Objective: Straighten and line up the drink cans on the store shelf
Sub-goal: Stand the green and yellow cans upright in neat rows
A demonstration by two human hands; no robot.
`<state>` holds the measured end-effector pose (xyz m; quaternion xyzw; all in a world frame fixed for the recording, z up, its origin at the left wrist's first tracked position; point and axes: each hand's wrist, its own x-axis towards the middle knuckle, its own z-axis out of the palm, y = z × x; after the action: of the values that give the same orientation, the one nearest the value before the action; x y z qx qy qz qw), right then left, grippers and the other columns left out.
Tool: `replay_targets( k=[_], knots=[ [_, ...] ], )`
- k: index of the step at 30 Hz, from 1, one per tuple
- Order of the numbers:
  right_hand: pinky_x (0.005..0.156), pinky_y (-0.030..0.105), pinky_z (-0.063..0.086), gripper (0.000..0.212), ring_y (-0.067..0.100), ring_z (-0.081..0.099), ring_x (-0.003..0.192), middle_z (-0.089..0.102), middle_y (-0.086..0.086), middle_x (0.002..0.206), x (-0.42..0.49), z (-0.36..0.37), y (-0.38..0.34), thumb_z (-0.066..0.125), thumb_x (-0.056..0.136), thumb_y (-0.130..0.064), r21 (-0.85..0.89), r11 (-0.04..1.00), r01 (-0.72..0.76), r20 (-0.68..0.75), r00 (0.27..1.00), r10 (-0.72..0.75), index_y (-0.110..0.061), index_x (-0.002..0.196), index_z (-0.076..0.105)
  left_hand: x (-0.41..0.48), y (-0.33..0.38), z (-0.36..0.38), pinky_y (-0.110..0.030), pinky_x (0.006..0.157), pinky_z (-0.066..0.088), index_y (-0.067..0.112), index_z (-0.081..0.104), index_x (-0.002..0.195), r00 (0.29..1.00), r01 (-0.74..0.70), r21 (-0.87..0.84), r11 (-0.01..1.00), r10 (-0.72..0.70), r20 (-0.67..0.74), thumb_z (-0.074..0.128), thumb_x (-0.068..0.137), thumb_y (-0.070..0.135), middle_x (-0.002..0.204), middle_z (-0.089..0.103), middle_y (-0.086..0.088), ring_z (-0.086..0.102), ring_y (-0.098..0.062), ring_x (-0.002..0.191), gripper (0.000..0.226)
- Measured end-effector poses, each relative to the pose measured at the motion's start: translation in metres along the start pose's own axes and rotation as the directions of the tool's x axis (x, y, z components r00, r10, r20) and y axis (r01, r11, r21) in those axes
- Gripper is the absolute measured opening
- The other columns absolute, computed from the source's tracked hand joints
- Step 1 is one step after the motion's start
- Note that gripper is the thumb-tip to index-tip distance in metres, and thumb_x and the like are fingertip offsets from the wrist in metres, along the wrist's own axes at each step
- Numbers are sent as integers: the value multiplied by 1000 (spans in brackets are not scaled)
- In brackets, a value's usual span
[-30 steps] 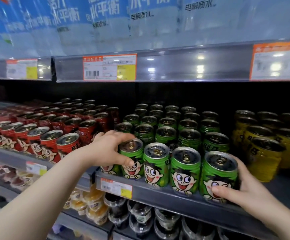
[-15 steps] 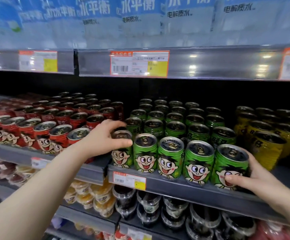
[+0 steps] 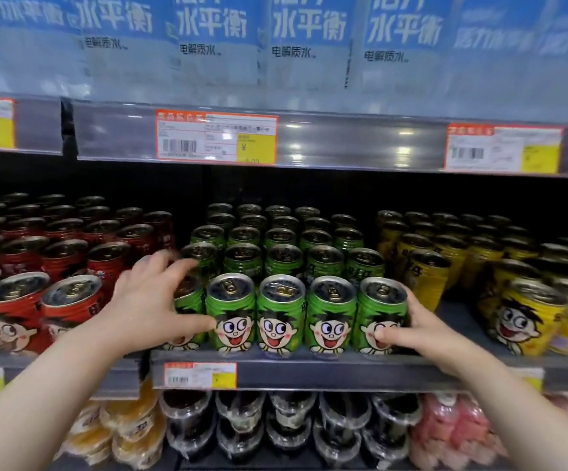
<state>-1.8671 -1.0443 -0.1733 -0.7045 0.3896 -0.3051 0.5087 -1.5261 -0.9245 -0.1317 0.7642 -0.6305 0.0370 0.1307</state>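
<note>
Left hand (image 3: 146, 307): grasps leftmost green can (image 3: 187, 300).
Right hand (image 3: 425, 331): grasps rightmost green can (image 3: 382, 311).
Change: front row (image 3: 280, 321) now squeezed together, faces forward; alignment nearly done.

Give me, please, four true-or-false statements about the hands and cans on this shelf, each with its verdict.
1. The right hand holds the rightmost front green can. True.
2. The left hand rests on a red can. False: it wraps the leftmost front green can.
3. The yellow cans stand right of the green ones. True.
4. The front green cans lie on their sides. False: they stand upright.
</note>
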Motion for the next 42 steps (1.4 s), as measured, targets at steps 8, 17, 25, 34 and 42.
replay_targets(
  k=[8, 17, 25, 34, 42],
  knots=[
    [71, 12, 50, 72, -1, 60, 99, 61, -11, 112, 0, 0, 1, 78, 51, -25, -30, 999, -40, -37, 999, 39, -42, 111, 43, 11, 41, 17, -37, 102, 31, 43, 17, 143, 972, -233, 112, 966, 234, 9, 31, 69, 82, 145, 28, 11, 38, -15, 130, 85],
    [99, 25, 41, 90, 7, 53, 115, 52, -10, 130, -2, -7, -12, 78, 73, -20, -279, 952, -126, -29, 992, 123, -34, 141, 22, 21, 76, 10, -47, 111, 20, 35, 30, 139, 985, -167, -48, 985, 168, 32, 50, 67, 76, 145, 32, 3, 30, -23, 134, 85],
    [102, 19, 32, 78, 9, 38, 131, 35, -7, 146, -41, -55, -32, 68, 82, -32, -700, 713, 41, -14, 997, -70, -34, 145, 22, 27, 175, 13, -40, 112, 18, 36, 39, 134, 918, -393, -263, 881, 394, -52, 41, 64, 78, 141, 38, 8, 36, -17, 130, 82],
    [98, 18, 35, 53, 12, 49, 118, 50, -4, 122, -62, -210, -25, 69, 79, -38, -872, 487, 41, -33, 989, -141, -27, 127, 53, 69, 300, 41, -42, 109, 29, 33, 34, 139, 938, -340, -141, 930, 347, 28, 57, 82, 51, 143, 39, -2, 38, -24, 131, 64],
    [108, 34, 30, 79, 20, 36, 129, 39, -4, 141, -53, -239, 7, 60, 76, -60, -952, 155, 264, 229, 950, -211, -35, 143, 27, 118, 342, 85, -38, 101, 42, 30, 28, 142, 992, 105, -252, 962, -85, 88, 71, 71, 50, 142, 36, -11, 44, -31, 126, 86]
  ],
)
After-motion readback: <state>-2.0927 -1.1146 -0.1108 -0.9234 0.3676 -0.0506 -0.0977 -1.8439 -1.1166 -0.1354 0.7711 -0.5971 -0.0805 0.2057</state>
